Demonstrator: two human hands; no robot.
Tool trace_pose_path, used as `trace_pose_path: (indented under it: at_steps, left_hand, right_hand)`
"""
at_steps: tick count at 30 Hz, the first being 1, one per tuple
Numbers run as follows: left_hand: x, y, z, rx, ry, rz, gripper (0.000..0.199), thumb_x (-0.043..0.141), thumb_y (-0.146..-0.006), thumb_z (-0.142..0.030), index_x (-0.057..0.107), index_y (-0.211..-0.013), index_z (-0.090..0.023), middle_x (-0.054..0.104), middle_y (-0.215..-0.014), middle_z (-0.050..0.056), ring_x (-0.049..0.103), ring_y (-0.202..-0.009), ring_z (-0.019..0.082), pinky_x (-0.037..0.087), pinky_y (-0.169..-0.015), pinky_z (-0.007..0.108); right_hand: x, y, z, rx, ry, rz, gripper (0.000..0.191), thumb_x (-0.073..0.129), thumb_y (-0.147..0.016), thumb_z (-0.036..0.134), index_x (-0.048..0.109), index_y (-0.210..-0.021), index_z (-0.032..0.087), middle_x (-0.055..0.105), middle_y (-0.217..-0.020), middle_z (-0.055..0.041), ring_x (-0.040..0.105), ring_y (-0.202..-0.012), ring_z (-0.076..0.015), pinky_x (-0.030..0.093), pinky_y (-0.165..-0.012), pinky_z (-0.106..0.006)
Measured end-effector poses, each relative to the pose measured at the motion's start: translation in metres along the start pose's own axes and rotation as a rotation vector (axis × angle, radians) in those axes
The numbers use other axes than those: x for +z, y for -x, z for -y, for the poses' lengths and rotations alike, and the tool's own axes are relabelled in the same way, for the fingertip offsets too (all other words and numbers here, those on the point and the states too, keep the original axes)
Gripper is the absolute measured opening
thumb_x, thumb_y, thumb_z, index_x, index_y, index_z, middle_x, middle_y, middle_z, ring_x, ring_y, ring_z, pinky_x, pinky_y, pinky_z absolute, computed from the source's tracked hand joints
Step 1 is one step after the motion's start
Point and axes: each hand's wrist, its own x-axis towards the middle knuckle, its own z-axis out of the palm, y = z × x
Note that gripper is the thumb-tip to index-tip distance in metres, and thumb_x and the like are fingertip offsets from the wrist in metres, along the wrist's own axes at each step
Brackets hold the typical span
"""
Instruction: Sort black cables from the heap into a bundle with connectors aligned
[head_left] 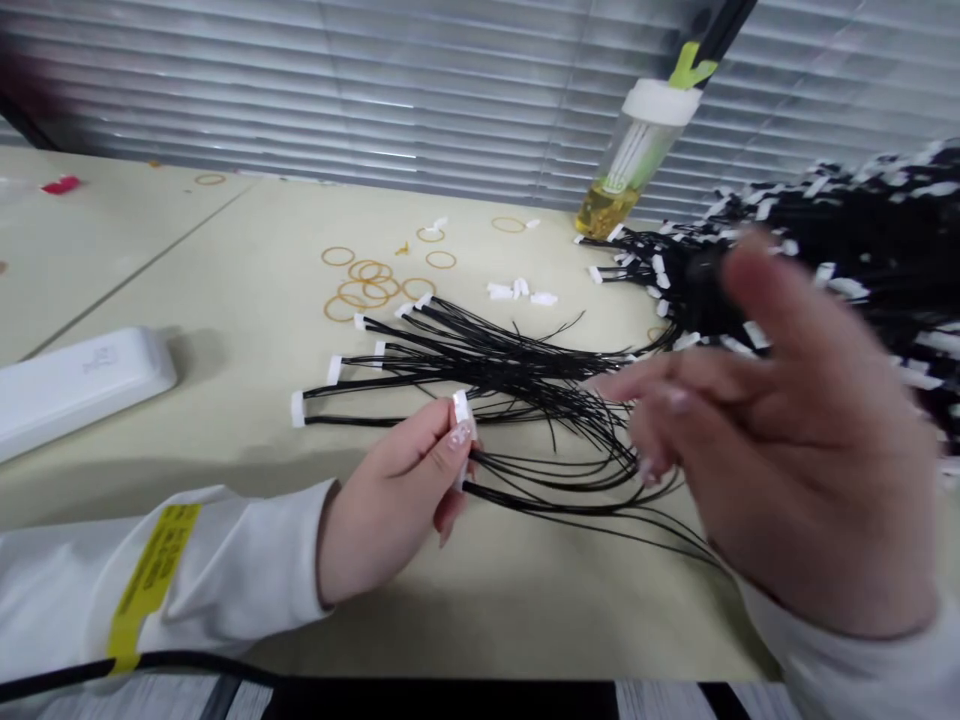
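Observation:
My left hand [409, 490] pinches a white plastic connector [463, 408] between thumb and fingers, low over the table. Thin black wires [555, 492] run from that connector to the right, curving beneath my right hand [787, 440]. The right hand is raised nearer the camera and partly blurred. Its index finger points left and the other fingers curl, so whether they grip any wire is unclear. Just beyond the left hand lies a bundle of black wire harnesses [510, 365], with white connectors [335, 370] on their left ends.
Several rubber bands [367, 285] and small white plastic pieces [521, 291] lie behind the bundle. At the right is a big heap of black wires with white connectors [847, 240]. A clear tube with a white cap [637, 155] stands by the blinds. A white case [86, 385] lies left.

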Motion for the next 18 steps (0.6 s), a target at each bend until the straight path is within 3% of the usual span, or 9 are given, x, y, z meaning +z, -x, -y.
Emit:
trace_pose_path:
  at_steps: [3, 6, 18]
  left_hand:
    - [0.001, 0.002, -0.001, -0.004, -0.022, 0.013, 0.023, 0.036, -0.085, -0.037, 0.044, -0.076, -0.019, 0.041, -0.060, -0.006, 0.035, -0.038, 0.002, 0.032, -0.033, 0.013]
    - [0.001, 0.002, -0.003, 0.001, -0.034, 0.027, 0.024, 0.035, -0.085, -0.038, 0.044, -0.074, -0.019, 0.041, -0.058, -0.005, 0.035, -0.038, 0.003, 0.031, -0.033, 0.013]
    - [0.000, 0.004, -0.003, -0.013, -0.027, 0.082, 0.026, 0.033, -0.087, -0.039, 0.043, -0.075, -0.019, 0.040, -0.059, -0.006, 0.035, -0.039, 0.002, 0.032, -0.033, 0.011]
  right_hand:
    - [0.008, 0.002, 0.001, -0.044, 0.103, 0.167, 0.029, 0.051, -0.078, 0.010, 0.056, -0.105, 0.021, 0.063, -0.076, 0.0001, 0.058, -0.068, -0.0096, 0.045, -0.058, -0.020]
    - [0.010, 0.000, 0.000, -0.107, 0.166, 0.271, 0.009, 0.055, -0.076, 0.012, 0.062, -0.076, 0.018, 0.061, -0.067, 0.0016, 0.055, -0.060, -0.0059, 0.042, -0.056, -0.018]
    - [0.014, 0.000, -0.002, -0.096, 0.072, 0.431, 0.013, 0.052, -0.076, 0.009, 0.060, -0.070, 0.017, 0.054, -0.059, 0.0034, 0.046, -0.054, -0.0031, 0.036, -0.052, -0.016]
